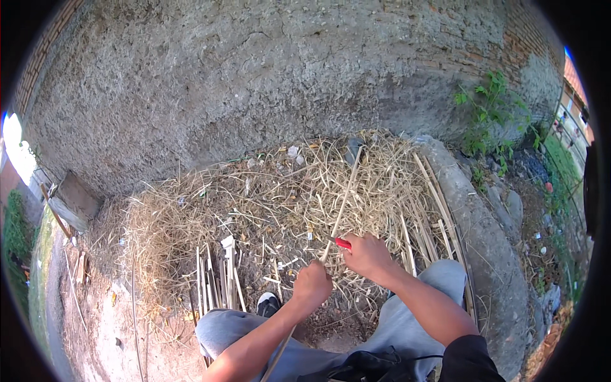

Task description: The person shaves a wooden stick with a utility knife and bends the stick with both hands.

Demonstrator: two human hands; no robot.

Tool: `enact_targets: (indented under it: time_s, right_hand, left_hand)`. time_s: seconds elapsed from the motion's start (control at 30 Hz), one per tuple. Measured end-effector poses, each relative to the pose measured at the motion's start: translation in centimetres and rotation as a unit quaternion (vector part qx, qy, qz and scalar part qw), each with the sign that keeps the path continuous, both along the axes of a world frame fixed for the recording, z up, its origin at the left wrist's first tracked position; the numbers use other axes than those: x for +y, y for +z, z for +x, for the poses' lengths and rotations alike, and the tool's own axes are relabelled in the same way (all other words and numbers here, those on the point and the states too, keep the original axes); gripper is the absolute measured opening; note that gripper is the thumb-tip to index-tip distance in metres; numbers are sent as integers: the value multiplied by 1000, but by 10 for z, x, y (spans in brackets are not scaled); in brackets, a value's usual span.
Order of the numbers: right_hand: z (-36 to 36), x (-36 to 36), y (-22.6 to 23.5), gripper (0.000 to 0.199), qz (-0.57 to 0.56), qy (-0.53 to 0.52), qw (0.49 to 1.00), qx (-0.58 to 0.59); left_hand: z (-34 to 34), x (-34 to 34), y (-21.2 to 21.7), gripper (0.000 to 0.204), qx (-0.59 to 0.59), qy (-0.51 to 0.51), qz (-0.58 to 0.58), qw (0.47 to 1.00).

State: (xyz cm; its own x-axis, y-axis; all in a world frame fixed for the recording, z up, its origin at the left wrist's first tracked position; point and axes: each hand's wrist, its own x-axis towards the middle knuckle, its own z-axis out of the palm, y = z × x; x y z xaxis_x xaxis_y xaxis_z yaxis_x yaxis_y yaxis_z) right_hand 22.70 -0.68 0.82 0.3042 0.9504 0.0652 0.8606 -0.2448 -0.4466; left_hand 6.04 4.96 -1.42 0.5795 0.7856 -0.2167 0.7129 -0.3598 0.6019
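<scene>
I sit over a heap of dry shavings point(254, 204). My left hand point(312, 284) is closed around a long pale bamboo strip point(342, 207) that runs up and away from me over the heap. My right hand point(368, 253) grips a red-handled knife point(342, 243), its blade resting against the strip just above my left fist. My knees in grey trousers point(407, 318) frame the lower part of the view, with a dark shoe point(268, 304) between them.
A rough plastered wall point(267, 76) rises behind the heap. Cut bamboo slats point(216, 280) lie at the left knee, more slats point(433, 210) beside a concrete curb point(484, 242) at right. Weeds point(487, 111) grow at the back right.
</scene>
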Motion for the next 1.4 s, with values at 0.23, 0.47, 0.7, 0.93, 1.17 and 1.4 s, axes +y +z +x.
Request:
enact_targets:
  time_s: [0.23,0.47,0.7,0.93,1.17,1.4]
  right_hand:
    - [-4,0,9,20,-98,-5,995,-19]
    - [-5,-2,-2,16,-93,-4,992,-85]
    - [-1,4,-17,16,-70,0,993,-100]
    - [4,9,-32,16,-63,6,993,-103]
    - [23,16,-34,14,-54,-13,993,-108]
    - [58,18,-49,8,-47,-86,988,-121]
  left_hand:
    - [3,-4,10,18,-20,20,-2,1000]
    - [9,-4,9,18,-21,18,6,1000]
    - [6,-15,8,22,-2,1,46,999]
    - [-4,-19,7,19,-6,-24,40,999]
    - [-24,-36,13,16,-4,-22,7,1000]
    - [-58,-69,28,17,42,-38,-15,998]
